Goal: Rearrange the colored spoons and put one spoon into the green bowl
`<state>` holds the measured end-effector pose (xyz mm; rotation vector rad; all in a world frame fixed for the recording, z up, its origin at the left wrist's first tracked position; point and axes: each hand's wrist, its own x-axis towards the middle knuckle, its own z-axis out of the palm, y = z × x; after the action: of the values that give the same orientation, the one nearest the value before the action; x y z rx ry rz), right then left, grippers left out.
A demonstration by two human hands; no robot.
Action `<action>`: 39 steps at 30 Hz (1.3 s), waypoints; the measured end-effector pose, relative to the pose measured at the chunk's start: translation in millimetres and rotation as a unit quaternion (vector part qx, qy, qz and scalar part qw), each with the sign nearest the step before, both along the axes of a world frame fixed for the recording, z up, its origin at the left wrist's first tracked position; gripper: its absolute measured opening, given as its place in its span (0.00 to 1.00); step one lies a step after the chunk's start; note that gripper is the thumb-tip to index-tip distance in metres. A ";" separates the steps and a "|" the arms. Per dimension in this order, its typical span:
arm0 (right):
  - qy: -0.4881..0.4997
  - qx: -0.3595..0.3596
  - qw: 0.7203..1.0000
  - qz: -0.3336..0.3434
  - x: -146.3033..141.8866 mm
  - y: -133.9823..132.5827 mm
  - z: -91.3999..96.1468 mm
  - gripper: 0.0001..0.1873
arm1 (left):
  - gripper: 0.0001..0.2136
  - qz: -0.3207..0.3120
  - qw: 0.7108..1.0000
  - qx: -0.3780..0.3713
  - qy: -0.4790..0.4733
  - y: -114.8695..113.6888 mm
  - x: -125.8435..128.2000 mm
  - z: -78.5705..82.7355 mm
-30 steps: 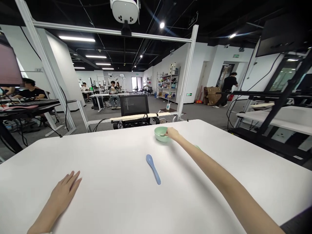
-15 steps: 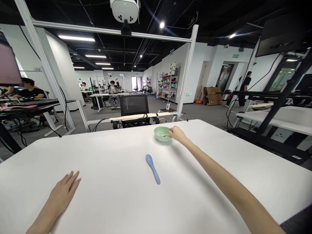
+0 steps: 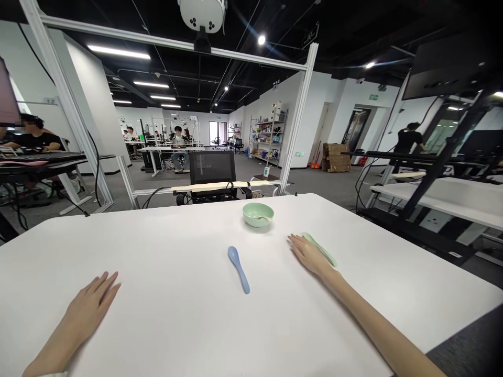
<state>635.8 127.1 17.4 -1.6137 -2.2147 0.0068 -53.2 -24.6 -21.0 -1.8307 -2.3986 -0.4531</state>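
Note:
A pale green bowl point(image 3: 258, 214) stands near the far edge of the white table point(image 3: 165, 251), with a small pale utensil point(image 3: 261, 217) lying inside it. A blue plastic spoon point(image 3: 238, 269) lies on the tabletop in the middle, its bowl end pointing away from me. My right hand point(image 3: 308, 254) rests flat on the table, its fingers alongside a green plastic spoon point(image 3: 320, 249), and holds nothing. My left hand point(image 3: 90, 303) lies flat and open near the front left, nearest the blue spoon but well apart from it.
Behind the table's far edge stand a white metal frame point(image 3: 298, 115) and a black mesh office chair point(image 3: 212, 173). A seated person point(image 3: 33, 141) works at a desk on the left. Another person point(image 3: 406, 144) stands by black racks on the right.
My right hand has drawn back from the bowl's rim toward me and to the right, and now lies by the green spoon. The view has shifted slightly; the bowl and blue spoon stay put.

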 end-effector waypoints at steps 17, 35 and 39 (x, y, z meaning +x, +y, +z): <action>0.063 -0.018 0.998 -0.007 3.6 -4.9 -5.2 0.26 | 0.39 0.001 1.000 -0.003 -0.002 1.0 -7.0 -4.8; 0.068 0.026 0.997 -0.019 -7.0 18.8 29.5 0.22 | 0.39 -0.005 1.000 -0.001 0.020 1.4 -0.2 -1.8; 0.046 0.027 0.998 -0.013 -40.7 49.3 78.4 0.19 | 0.38 -0.002 1.000 0.004 0.014 1.1 -0.5 -1.9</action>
<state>595.1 176.4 95.9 -1.5810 -2.1063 0.0127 -53.7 -23.5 -22.9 -1.8260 -2.3722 -0.4329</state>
